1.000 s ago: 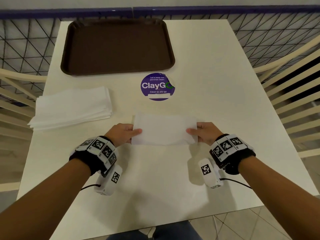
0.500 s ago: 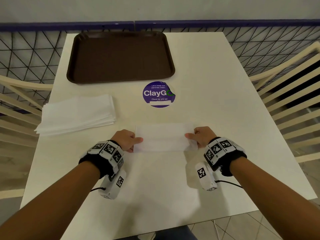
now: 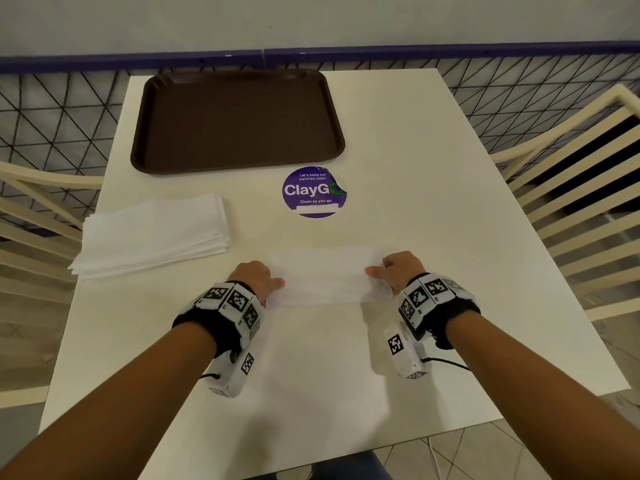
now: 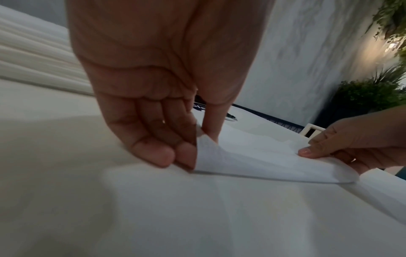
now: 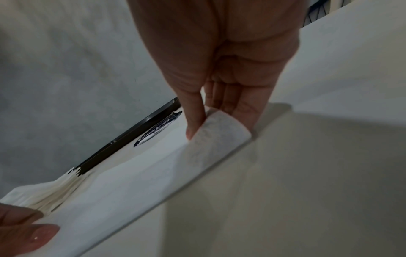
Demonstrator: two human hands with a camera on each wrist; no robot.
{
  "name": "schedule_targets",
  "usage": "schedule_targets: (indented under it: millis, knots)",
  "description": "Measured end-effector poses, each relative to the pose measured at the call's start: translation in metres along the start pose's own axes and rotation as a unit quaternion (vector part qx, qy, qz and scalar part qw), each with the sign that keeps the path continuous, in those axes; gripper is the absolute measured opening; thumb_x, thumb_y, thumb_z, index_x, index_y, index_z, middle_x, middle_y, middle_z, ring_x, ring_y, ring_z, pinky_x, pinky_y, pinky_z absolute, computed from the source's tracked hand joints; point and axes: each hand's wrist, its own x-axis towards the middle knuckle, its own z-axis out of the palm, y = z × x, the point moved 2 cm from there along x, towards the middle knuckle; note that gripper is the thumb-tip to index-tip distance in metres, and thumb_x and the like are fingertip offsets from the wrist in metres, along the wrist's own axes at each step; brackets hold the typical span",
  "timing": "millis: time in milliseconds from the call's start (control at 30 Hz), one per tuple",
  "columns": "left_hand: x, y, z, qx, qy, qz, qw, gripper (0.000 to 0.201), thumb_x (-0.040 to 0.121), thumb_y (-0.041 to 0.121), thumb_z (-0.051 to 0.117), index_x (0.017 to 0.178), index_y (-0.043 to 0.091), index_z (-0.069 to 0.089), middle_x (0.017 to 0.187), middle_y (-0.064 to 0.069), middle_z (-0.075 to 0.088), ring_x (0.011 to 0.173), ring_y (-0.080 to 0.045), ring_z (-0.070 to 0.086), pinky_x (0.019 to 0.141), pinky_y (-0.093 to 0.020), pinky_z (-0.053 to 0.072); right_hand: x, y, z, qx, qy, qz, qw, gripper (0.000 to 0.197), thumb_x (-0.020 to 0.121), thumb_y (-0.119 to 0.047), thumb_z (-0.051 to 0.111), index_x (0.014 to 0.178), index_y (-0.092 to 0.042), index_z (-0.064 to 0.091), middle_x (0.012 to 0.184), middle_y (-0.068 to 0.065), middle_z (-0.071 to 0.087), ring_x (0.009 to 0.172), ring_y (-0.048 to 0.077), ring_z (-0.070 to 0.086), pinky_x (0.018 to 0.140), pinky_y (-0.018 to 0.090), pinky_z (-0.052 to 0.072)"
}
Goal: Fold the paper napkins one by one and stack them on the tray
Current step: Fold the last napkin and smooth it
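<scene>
1. Since a second ago the napkin (image 3: 325, 277) has grown narrower front to back: both hands have carried its near layer over toward the far edge
2. The left hand (image 3: 254, 278) pinches the napkin's left end, thumb on top, fingers curled beneath
3. The right hand (image 3: 398, 270) pinches the right end the same way
4. The napkin lies on the table (image 3: 450, 202) between the hands, long axis left to right, each hand at one end
5. The tray (image 3: 239, 119), well beyond and slightly left, holds nothing; the left hand looks nearer it
6. The unfolded stack (image 3: 152, 233) sits on the table, left of the hands
</scene>
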Motion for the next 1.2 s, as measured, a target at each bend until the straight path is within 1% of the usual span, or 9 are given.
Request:
schedule_targets:
  millis: [100,200,300,400,500,600,900,1100,1200]
  knots:
    - [-0.003,0.005,0.001,0.024,0.031,0.005,0.999,0.041,0.092,0.03,0.052,0.118,-0.001,0.051,0.116,-0.016,0.061,0.109,-0.031,0.057,0.09,-0.035,0.044,-0.001,-0.001,0.0,0.004,0.0,0.0,1.0,0.054,0.087,-0.032,0.062,0.052,-0.013,0.025,0.051,0.006,0.031,0.046,0.017,0.03,0.047,0.025,0.023]
    - [-0.011,0.014,0.004,0.087,0.115,0.051,0.988,0.045,0.089,0.019,0.058,0.127,0.007,0.035,0.127,-0.012,0.042,0.11,-0.031,0.052,0.088,-0.037,0.044,-0.002,-0.002,-0.001,0.008,0.001,-0.001,1.0,0.055,0.086,-0.032,0.063,0.052,-0.014,0.024,0.051,0.006,0.03,0.047,0.017,0.03,0.047,0.024,0.022]
    - [-0.017,0.03,0.013,0.252,0.201,0.161,0.933,0.061,0.085,0.006,0.056,0.137,0.016,0.026,0.137,-0.008,0.029,0.113,-0.026,0.045,0.087,-0.032,0.043,-0.003,-0.002,-0.002,0.005,0.001,-0.004,1.0,0.056,0.087,-0.031,0.063,0.051,-0.014,0.023,0.052,0.005,0.028,0.047,0.016,0.028,0.047,0.024,0.021]
    - [-0.019,0.043,0.031,0.295,0.184,0.255,0.902,0.056,0.092,0.008,0.045,0.142,0.017,0.023,0.142,-0.004,0.026,0.121,-0.025,0.037,0.093,-0.032,0.039,-0.003,-0.003,-0.002,0.012,0.003,-0.007,1.0,0.057,0.086,-0.03,0.064,0.051,-0.014,0.022,0.053,0.004,0.026,0.047,0.016,0.026,0.047,0.025,0.021]
    - [-0.021,0.047,0.05,0.318,0.141,0.293,0.89,0.049,0.101,0.022,0.029,0.148,0.023,0.013,0.151,-0.001,0.017,0.131,-0.025,0.028,0.098,-0.033,0.036,-0.005,-0.003,-0.002,0.029,0.008,-0.007,1.0,0.057,0.085,-0.028,0.065,0.051,-0.014,0.021,0.053,0.003,0.024,0.048,0.016,0.024,0.048,0.025,0.02]
    - [-0.021,0.044,0.057,0.33,0.118,0.285,0.892,0.048,0.102,0.033,0.022,0.148,0.031,0.009,0.155,0.002,0.008,0.135,-0.027,0.021,0.1,-0.036,0.035,-0.006,-0.004,-0.001,0.032,0.016,-0.007,0.999,0.057,0.085,-0.028,0.065,0.051,-0.014,0.021,0.054,0.002,0.024,0.049,0.016,0.024,0.048,0.024,0.02]
    - [-0.021,0.037,0.054,0.341,0.128,0.272,0.891,0.049,0.1,0.044,0.017,0.147,0.036,0.005,0.155,0.009,0.005,0.135,-0.025,0.021,0.098,-0.036,0.036,-0.007,0.0,0.001,0.04,0.039,-0.002,0.998,0.051,0.087,-0.031,0.062,0.054,-0.013,0.028,0.057,0.0,0.033,0.053,0.014,0.033,0.047,0.021,0.024]
    - [-0.016,0.033,0.048,0.353,0.127,0.298,0.878,0.054,0.097,0.053,0.021,0.147,0.038,0.006,0.154,0.01,0.008,0.134,-0.024,0.022,0.098,-0.037,0.036,-0.022,-0.004,0.005,0.018,0.071,-0.045,0.996,0.01,0.092,-0.021,0.056,0.086,-0.013,0.052,0.097,0.012,0.052,0.087,0.021,0.044,0.074,0.026,0.034]
    - [-0.015,0.033,0.046,0.36,0.124,0.305,0.873,0.056,0.096,0.055,0.022,0.147,0.039,0.006,0.154,0.009,0.01,0.132,-0.025,0.023,0.096,-0.037,0.037,-0.043,-0.011,0.008,-0.066,0.124,-0.088,0.986,0.037,0.094,-0.013,0.049,0.13,-0.005,0.042,0.129,0.017,0.045,0.115,0.03,0.047,0.095,0.034,0.039]
